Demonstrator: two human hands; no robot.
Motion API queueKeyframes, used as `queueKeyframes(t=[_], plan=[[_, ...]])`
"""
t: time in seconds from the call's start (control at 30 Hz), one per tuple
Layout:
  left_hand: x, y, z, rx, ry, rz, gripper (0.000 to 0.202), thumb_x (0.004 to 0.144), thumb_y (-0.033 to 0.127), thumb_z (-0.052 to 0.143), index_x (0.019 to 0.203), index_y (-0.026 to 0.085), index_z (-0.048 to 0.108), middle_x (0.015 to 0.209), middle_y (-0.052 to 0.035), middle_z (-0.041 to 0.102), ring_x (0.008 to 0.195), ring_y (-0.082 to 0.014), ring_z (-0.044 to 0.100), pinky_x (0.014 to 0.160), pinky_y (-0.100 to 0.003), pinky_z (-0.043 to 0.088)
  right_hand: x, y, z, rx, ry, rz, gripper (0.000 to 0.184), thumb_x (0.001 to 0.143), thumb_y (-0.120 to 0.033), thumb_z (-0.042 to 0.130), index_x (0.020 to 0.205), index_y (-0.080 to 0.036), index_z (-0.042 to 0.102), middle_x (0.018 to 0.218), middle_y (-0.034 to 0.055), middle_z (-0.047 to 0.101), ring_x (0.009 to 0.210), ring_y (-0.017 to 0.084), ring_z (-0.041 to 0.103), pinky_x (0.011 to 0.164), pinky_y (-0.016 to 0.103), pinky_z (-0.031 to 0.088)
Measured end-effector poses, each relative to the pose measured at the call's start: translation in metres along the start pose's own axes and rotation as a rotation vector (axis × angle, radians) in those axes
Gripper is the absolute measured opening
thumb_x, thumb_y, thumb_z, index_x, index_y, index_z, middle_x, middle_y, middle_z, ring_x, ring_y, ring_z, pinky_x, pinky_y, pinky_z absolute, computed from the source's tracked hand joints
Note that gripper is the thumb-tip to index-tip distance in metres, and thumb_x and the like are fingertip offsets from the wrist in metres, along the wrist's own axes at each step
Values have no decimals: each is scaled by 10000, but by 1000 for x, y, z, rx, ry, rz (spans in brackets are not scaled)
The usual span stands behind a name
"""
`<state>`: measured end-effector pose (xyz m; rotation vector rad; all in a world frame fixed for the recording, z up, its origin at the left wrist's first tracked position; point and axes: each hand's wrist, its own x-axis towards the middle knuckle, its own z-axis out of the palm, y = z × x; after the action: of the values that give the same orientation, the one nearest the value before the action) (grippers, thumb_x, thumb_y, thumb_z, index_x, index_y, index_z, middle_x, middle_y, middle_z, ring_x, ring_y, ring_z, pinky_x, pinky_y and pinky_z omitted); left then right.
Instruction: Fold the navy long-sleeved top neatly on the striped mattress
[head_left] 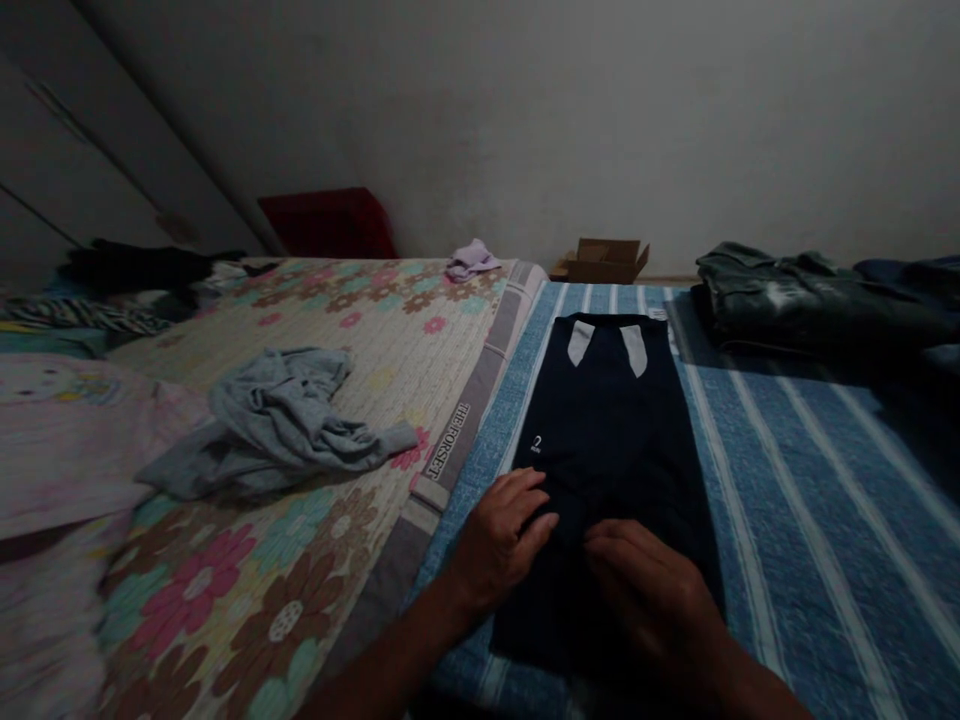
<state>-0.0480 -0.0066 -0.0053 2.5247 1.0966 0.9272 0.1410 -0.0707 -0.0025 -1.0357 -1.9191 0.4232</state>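
A dark navy garment [615, 420] lies flat and lengthwise on blue striped bedding; its exact kind is hard to tell in the dim light. Two pale pointed strips show near its far edge, and a small white logo is at its left side. Over its left side is my left hand [504, 530], open, thumb and fingers apart. My right hand [649, 570] is at the garment's near middle, fingers pressed together and curled inward. Its thumb and whatever may be in that grip are hidden in shadow. The near end of the garment is partly covered by my right hand.
Left, a floral quilt [300, 310] bears a crumpled grey garment [285, 420] and a pink garment [67, 450]. Folded dark clothes [810, 300] lie at right on the striped bedding [825, 500]. Near the wall are a cardboard box [604, 262], a lilac cloth [472, 260] and a red object [330, 222].
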Motion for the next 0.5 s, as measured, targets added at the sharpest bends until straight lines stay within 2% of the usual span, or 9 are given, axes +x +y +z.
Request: queueKeyframes(t=[0.1,0.23,0.33,0.5], plan=[[-5,1,10,1,-8,-39,122,791,189,617,910,162,618,1127,-115,640,1122,-252,547,947,-451,464,1,-3,0,98,3,166,159,880,-101,433,812,-181,553,768,31,603,692,110,580,623,202,470],[-8,3,15,1,-21,-74,178,750,160,646,925,155,615,1150,-128,628,1157,-273,519,953,-474,454,2,-1,4,82,16,346,168,868,-137,466,737,-184,561,700,8,568,620,105,556,561,196,424],[-6,4,13,-33,-40,-117,123,781,179,616,902,161,627,1148,-123,632,1156,-266,522,957,-467,451,2,3,11,4,-27,408,198,861,-138,468,695,-181,567,645,-6,526,565,101,523,524,202,382],[-3,2,11,-96,-38,-164,74,814,176,572,857,173,632,1118,-106,649,1144,-245,534,966,-447,445,2,8,21,-56,-112,429,202,874,-144,440,744,-176,591,671,4,541,591,112,535,567,219,378]])
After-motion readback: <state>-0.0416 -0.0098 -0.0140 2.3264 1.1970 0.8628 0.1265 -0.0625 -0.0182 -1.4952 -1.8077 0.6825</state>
